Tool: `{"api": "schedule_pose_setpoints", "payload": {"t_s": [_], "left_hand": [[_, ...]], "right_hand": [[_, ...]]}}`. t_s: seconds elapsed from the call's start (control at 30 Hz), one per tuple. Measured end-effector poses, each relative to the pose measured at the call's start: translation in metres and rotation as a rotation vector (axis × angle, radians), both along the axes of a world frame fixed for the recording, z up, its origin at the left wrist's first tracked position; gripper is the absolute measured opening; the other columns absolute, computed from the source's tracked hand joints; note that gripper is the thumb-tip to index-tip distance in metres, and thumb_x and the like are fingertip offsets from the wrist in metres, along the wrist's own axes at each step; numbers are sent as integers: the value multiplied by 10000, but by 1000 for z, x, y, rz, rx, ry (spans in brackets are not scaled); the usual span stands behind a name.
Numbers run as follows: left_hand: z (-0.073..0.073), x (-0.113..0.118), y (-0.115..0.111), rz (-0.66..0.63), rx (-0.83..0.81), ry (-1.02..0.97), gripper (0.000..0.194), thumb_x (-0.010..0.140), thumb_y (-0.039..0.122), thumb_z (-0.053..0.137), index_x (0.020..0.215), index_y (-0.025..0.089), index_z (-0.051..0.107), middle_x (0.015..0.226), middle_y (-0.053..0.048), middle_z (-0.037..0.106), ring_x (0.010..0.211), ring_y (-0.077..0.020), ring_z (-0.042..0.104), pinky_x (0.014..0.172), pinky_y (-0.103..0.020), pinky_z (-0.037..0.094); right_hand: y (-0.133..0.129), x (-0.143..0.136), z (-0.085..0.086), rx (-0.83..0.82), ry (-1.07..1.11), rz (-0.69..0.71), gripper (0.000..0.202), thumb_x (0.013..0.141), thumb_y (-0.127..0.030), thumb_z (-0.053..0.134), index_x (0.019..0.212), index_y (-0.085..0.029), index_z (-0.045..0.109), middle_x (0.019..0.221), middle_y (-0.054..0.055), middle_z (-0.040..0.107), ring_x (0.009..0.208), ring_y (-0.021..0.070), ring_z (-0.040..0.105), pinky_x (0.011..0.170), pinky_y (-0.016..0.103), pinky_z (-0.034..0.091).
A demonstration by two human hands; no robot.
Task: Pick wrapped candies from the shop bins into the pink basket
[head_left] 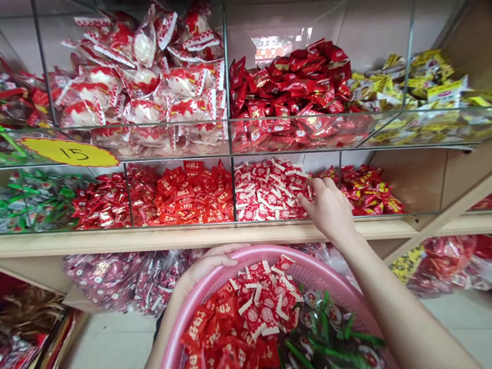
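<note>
My left hand (211,265) grips the far left rim of a pink plastic basket (171,349), fingers over the edge. Inside the basket lie red-wrapped candies (220,359), red-and-white wrapped candies (265,304) and dark candies in clear-and-green wrappers (332,343). My right hand (329,206) is over the right side of the lower shelf bin of red-and-white candies (269,190). Its thumb and forefinger are apart, with nothing visible between them; the other fingers are partly hidden. Just right of this hand are red-and-yellow wrapped candies (372,188).
Glass dividers (234,192) and a wooden shelf edge (189,235) bound the bins. The upper shelf holds large clear-and-red packets (143,101), dark red candies (292,92) and yellow packets (433,82). A yellow "15" tag (70,151) hangs left. Bagged goods (107,277) sit below.
</note>
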State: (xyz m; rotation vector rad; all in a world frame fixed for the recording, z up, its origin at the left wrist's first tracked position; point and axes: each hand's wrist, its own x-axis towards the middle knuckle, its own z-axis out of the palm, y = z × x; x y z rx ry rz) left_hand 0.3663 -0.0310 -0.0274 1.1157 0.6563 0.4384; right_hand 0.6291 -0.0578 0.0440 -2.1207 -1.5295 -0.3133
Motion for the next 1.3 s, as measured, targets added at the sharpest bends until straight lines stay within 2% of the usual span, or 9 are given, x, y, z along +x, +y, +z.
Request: {"api": "schedule_pose_setpoints", "payload": {"t_s": [0.2,0.33,0.5,1.03,1.2,1.3], "left_hand": [[-2,-2,1,-8,4,0,478,673,135,569,1148,187,601,1065,-40,679,914,-210,614,882,-315,402],[2,-2,1,12,40,52,471,657,134,571,1121,193,622,1089,-26,670,969,-215,594,900,-297,386],[11,-1,-3,30,49,92,469,636,135,576,1097,189,637,1071,-20,677,939,-213,601,882,-294,393],[7,0,-2,17,49,61,460,630,126,578,1081,188,645,1027,-22,696,933,-209,608,886,-300,395],[13,1,-5,38,10,60,444,626,129,584,1059,196,655,1029,-11,695,908,-194,612,863,-283,410],[15,2,-6,36,-1,63,449,631,122,573,1067,195,650,1036,-9,692,929,-191,605,866,-276,408]], "right_hand": [[3,-3,-1,-172,-91,-58,265,839,-304,462,1052,-167,534,975,126,563,809,235,587,614,305,386],[4,-3,0,-211,-87,-70,278,832,-316,480,1058,-164,533,961,131,580,821,248,591,625,310,390],[5,-1,-1,-208,-74,-54,269,826,-302,489,1049,-161,539,964,140,597,848,257,589,635,309,389],[5,6,-11,15,59,37,245,797,-186,414,949,-159,604,908,105,621,780,214,572,666,291,379],[-4,1,2,169,90,101,228,809,-218,416,911,-184,617,923,80,632,755,199,568,683,290,382],[-17,-10,17,252,175,248,209,813,-222,434,901,-180,619,890,66,637,683,164,556,679,275,391]]}}
